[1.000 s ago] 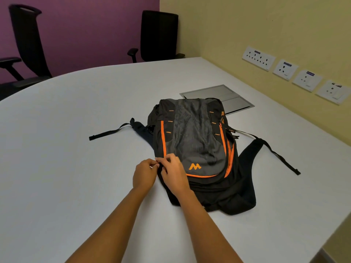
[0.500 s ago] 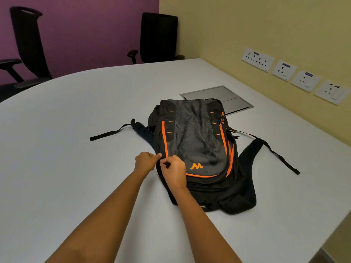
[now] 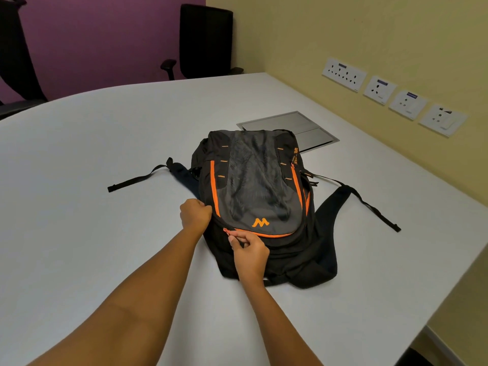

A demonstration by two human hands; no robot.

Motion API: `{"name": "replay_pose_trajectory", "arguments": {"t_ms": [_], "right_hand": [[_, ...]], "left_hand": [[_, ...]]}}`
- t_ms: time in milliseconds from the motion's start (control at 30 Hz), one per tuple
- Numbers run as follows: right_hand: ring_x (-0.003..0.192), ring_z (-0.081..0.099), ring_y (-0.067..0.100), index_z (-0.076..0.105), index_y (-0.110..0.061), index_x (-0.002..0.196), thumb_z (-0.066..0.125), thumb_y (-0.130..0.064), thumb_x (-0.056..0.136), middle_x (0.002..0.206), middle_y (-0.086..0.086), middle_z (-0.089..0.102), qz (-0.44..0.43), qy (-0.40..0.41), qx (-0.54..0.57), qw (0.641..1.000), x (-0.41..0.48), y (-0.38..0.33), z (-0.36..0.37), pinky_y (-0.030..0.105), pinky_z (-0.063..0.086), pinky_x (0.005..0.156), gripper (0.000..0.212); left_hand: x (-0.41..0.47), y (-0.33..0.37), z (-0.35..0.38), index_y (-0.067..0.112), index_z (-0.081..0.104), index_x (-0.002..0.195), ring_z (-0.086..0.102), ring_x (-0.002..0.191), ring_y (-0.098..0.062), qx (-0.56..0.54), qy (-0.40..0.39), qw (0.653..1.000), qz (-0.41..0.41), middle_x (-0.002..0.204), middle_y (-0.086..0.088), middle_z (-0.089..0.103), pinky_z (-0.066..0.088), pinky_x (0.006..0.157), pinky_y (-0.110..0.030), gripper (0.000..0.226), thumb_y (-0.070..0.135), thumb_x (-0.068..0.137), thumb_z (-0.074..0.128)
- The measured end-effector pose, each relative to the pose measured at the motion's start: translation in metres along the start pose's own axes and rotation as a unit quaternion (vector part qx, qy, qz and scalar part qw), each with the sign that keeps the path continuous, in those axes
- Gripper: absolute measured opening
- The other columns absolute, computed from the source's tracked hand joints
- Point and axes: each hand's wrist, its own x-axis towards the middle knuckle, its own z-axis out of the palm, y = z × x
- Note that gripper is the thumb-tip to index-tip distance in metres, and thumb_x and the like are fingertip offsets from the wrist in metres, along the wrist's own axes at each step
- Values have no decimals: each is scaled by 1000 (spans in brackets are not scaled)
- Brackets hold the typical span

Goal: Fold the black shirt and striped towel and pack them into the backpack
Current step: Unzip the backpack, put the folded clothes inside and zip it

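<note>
A black and grey backpack (image 3: 253, 186) with orange zips lies flat on the white table (image 3: 92, 207), its front panel up and its straps spread to both sides. My left hand (image 3: 195, 213) grips the bag's left edge beside the orange zip line. My right hand (image 3: 249, 250) pinches an orange zipper pull (image 3: 227, 231) at the bag's near left corner. No black shirt or striped towel is in view.
A grey metal floor-box lid (image 3: 287, 125) is set into the table behind the backpack. Two black office chairs (image 3: 206, 40) stand at the far side. Wall sockets (image 3: 393, 99) line the yellow wall on the right. The table's edge runs along the right, near me.
My right hand has moved toward me and to the right along the bag's near edge with the zipper pull. My left hand has stayed on the bag's left edge.
</note>
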Motion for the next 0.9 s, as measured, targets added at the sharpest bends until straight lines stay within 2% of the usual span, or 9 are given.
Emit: {"name": "replay_pose_trajectory", "arguments": {"t_ms": [267, 367, 400, 467, 533, 600, 633, 800, 900], "right_hand": [[71, 58, 3, 74, -12, 83, 73, -8, 79, 82, -2, 67, -15, 64, -56, 996, 7, 14, -56, -1, 39, 67, 5], [74, 59, 0, 75, -12, 86, 72, -8, 80, 83, -5, 66, -18, 49, -46, 998, 13, 8, -61, -1, 40, 70, 7], [74, 58, -2, 75, -11, 87, 72, -8, 80, 83, -5, 65, -19, 41, -43, 998, 14, 5, -62, -2, 39, 69, 7], [73, 57, -4, 75, -10, 88, 73, -8, 80, 82, -5, 64, -27, 32, -39, 998, 16, 1, -63, -3, 39, 69, 8], [73, 58, -5, 75, -9, 88, 73, -9, 79, 83, -4, 67, -26, 28, -31, 999, 16, -1, -66, -2, 39, 69, 9], [73, 59, -6, 75, -10, 89, 74, -11, 79, 83, -6, 67, -18, 22, -21, 999, 15, -3, -68, -3, 39, 68, 11], [73, 59, -6, 75, -10, 90, 74, -12, 79, 82, -7, 67, -14, 20, -16, 1000, 15, -3, -69, -3, 39, 67, 11], [72, 59, -13, 74, -10, 92, 73, -12, 80, 84, -5, 69, -2, 33, -4, 999, 10, 0, -74, -3, 39, 66, 12], [72, 60, -11, 74, -9, 90, 72, -11, 81, 87, -3, 70, -1, 43, -6, 999, 5, 2, -75, -4, 39, 66, 10]], "left_hand": [[1, 3, -5, 6, 44, 53, 40, 49, -18, 5, 6, 1000, -2, 54, -7, 43, 37, 62, -29, 35, 6, 85, 60], [-9, 8, -1, 3, 50, 66, 55, 70, -29, 28, 16, 999, 28, 70, -12, 54, 40, 68, -32, 25, 7, 91, 53], [-15, 9, 1, 1, 56, 81, 58, 84, -32, 23, 25, 998, 51, 87, -15, 59, 41, 73, -33, 12, 6, 91, 51], [-32, 9, 4, 6, 57, 111, 56, 103, -25, -3, 38, 985, 171, 112, -11, 57, 42, 85, -30, 21, 9, 91, 54], [-50, 5, 10, 11, 59, 118, 55, 109, -18, 24, -26, 932, 361, 118, -4, 59, 42, 95, -28, 29, 14, 90, 59], [-61, -2, 21, 14, 63, 118, 56, 112, -14, 90, -102, 868, 478, 119, 0, 63, 42, 99, -28, 29, 22, 91, 60], [-63, -7, 26, 15, 65, 117, 57, 111, -13, 109, -119, 853, 496, 118, 1, 64, 43, 99, -28, 28, 26, 92, 58], [-62, -19, 30, 18, 67, 115, 56, 112, -14, 135, -120, 844, 505, 117, 2, 65, 41, 92, -20, 28, 25, 89, 62], [-62, -18, 29, 11, 71, 101, 65, 95, -21, 135, -84, 842, 516, 101, -4, 70, 49, 80, -24, 17, 13, 85, 66]]}}
